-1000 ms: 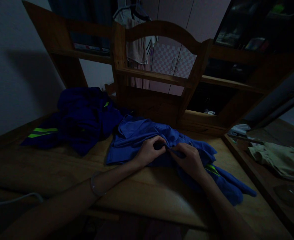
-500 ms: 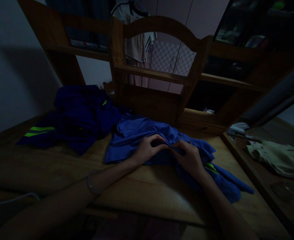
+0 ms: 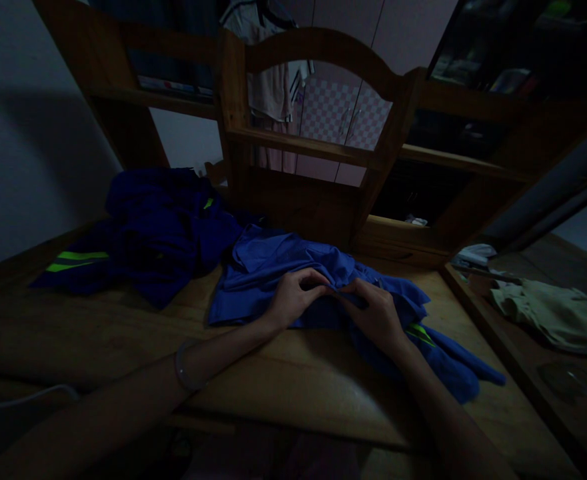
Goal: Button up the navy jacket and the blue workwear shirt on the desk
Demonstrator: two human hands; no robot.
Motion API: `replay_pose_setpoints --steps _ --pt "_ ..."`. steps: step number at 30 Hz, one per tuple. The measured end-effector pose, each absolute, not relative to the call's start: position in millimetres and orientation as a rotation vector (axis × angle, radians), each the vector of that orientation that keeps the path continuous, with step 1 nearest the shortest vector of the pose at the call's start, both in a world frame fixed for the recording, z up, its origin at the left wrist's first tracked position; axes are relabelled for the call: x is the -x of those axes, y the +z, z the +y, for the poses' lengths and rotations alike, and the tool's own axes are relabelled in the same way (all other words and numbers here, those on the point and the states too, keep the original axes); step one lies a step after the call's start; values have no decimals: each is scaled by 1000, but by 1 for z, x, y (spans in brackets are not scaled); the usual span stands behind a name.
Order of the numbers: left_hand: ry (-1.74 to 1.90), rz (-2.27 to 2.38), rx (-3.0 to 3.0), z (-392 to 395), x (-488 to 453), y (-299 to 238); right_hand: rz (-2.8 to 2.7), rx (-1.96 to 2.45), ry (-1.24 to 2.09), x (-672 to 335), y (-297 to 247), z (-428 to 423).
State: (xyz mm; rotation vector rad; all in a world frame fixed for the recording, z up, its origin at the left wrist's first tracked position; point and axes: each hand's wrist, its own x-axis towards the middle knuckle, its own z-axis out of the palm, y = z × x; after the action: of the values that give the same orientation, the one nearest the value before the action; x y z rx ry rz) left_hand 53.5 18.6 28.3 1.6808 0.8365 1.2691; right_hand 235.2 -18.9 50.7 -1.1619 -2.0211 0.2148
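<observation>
A blue garment with a small green stripe lies crumpled on the wooden table in front of me. My left hand rests on its middle, fingers curled and pinching a fold of the cloth. My right hand meets it fingertip to fingertip and pinches the same fold. A thin bracelet sits on my left wrist. The light is dim, so small details of the fold stay hidden.
A darker blue garment with green stripes is heaped at the back left. A wooden shelf unit rises behind the table. A pale cloth lies on a lower surface to the right. A white cable runs at the near left.
Both hands stay pinched on the blue garment's fold; the fingers have shifted slightly closer together. The view has tilted a little.
</observation>
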Motion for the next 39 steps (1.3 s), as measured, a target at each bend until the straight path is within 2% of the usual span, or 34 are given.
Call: replay_pose_setpoints --steps 15,29,39 --pt "1274 891 -1840 17 -50 36 -1845 1245 337 -228 53 -20" --pt "1255 843 -1648 20 -55 27 -1942 1348 326 -234 57 -18" --pt "1306 965 -1903 14 -55 32 -2058 1323 114 -230 41 -15"
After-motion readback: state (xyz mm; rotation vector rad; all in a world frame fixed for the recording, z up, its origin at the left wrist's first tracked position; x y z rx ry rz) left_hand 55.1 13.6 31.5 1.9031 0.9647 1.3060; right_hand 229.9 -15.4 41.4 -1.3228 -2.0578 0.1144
